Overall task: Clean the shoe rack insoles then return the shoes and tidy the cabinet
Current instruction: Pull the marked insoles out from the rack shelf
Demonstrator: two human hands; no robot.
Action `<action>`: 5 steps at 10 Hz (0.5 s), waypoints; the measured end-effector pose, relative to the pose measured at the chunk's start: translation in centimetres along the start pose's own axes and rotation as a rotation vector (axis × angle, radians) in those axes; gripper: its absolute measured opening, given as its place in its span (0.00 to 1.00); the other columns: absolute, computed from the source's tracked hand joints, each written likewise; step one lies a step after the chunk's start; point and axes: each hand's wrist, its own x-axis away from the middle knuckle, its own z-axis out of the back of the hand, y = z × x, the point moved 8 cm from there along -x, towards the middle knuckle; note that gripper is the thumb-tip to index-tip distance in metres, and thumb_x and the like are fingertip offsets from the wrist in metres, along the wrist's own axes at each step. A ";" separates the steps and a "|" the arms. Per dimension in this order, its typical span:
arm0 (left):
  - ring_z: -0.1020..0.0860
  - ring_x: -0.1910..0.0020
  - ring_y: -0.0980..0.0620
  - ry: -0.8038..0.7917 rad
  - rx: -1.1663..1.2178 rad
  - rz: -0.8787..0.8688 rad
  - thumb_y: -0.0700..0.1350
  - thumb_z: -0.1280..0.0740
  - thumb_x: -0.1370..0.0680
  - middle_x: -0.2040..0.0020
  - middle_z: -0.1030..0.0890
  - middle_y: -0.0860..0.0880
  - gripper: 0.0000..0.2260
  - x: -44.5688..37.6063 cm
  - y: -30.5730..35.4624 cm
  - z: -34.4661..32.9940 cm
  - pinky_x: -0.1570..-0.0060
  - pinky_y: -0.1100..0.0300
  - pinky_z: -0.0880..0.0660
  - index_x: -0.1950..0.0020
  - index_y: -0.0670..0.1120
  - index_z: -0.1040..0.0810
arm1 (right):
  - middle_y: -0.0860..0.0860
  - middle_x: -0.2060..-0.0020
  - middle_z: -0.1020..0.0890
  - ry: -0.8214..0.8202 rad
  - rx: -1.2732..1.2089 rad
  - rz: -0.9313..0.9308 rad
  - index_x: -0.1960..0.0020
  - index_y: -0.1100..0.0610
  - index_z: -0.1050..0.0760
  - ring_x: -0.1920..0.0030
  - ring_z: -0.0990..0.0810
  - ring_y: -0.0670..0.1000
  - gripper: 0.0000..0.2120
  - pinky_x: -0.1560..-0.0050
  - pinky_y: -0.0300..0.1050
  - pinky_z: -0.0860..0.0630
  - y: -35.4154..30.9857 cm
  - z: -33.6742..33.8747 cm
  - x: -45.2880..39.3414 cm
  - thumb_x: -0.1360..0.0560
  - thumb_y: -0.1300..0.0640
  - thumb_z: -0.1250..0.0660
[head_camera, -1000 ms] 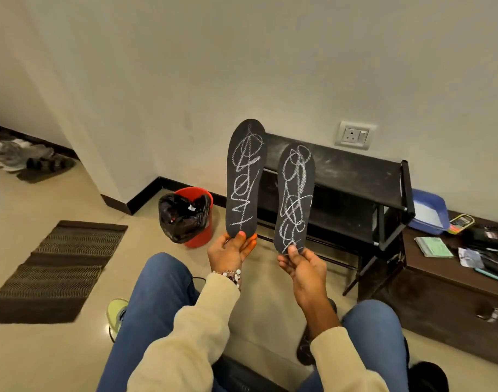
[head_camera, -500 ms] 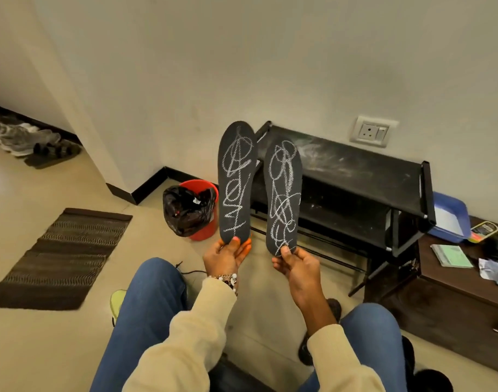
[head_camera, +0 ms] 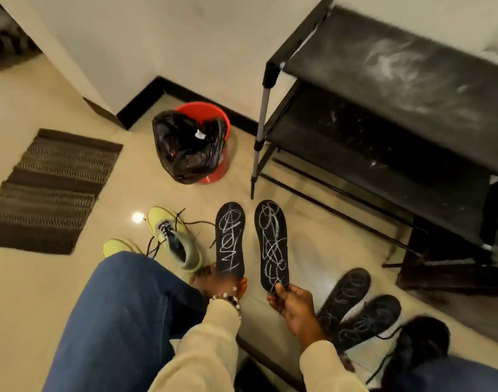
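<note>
a: where are the insoles?

b: low in the middle of the frame. the left hand [head_camera: 222,284] pinches the heel of the left insole [head_camera: 230,239], and the right hand [head_camera: 291,302] grips the heel of the right insole [head_camera: 272,244] between thumb and fingers. both are black with white chalk scribbles, toes pointing up the frame, side by side but apart

a: any others?

b: two more scribbled insoles [head_camera: 355,304] lie overlapping on the floor at lower right, just beside the right hand

a: and the rack?

b: the black shoe rack [head_camera: 397,80] fills the upper right, its top shelf smeared with white dust

a: shoes?

b: a yellow-green sneaker [head_camera: 174,239] with loose laces sits left of the held insoles, near the denim knee [head_camera: 123,306]. a red bucket [head_camera: 211,114] with a black bag [head_camera: 185,148] stands at upper centre, a striped mat [head_camera: 52,188] at left
</note>
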 end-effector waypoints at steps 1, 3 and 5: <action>0.32 0.30 0.37 0.085 -0.123 0.009 0.38 0.50 0.16 0.55 0.26 0.43 0.18 -5.2 -1.2 0.5 0.39 0.50 0.27 0.26 0.36 0.40 | 0.61 0.64 0.19 0.044 -0.011 -0.082 0.55 0.64 0.24 0.65 0.20 0.55 0.03 0.69 0.41 0.21 1.5 -1.2 -4.9 0.23 0.67 0.36; 0.21 0.53 0.44 0.124 -0.232 0.033 0.37 0.48 0.16 0.55 0.25 0.44 0.18 -12.2 -1.7 0.9 0.56 0.54 0.19 0.26 0.37 0.39 | 0.60 0.66 0.22 0.122 -0.039 -0.177 0.59 0.64 0.27 0.66 0.22 0.54 0.06 0.72 0.40 0.21 3.7 -2.6 -13.3 0.23 0.67 0.36; 0.26 0.39 0.36 0.071 -0.328 0.094 0.41 0.50 0.15 0.51 0.26 0.44 0.17 -16.2 -2.5 1.2 0.40 0.46 0.30 0.26 0.47 0.40 | 0.59 0.65 0.22 0.121 0.026 -0.285 0.55 0.64 0.27 0.67 0.23 0.54 0.03 0.57 0.49 0.22 6.4 -3.1 -17.1 0.23 0.66 0.36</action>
